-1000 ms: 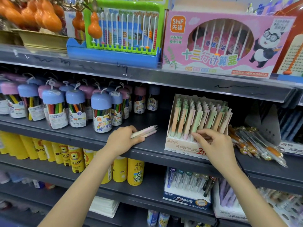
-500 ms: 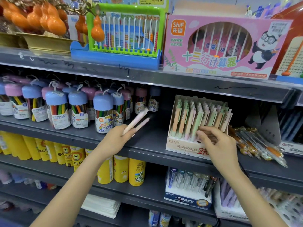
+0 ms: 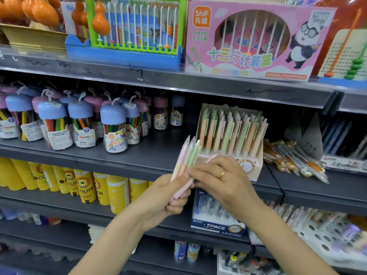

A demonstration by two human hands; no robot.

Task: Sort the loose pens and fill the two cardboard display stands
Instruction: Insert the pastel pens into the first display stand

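My left hand [image 3: 174,192] grips a small bunch of pens [image 3: 186,155], tips up, just before the stand [image 3: 228,135] on the shelf [image 3: 139,155]. My right hand [image 3: 224,179] pinches a pink pen [image 3: 181,190] in that bunch.

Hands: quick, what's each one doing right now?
Left hand: grips a bunch of pastel pens.
Right hand: fingers pinch a pink pen in that bunch.

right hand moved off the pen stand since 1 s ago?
Yes. The right hand has come away from the pen stand, down and left, to the pens that the left hand holds.
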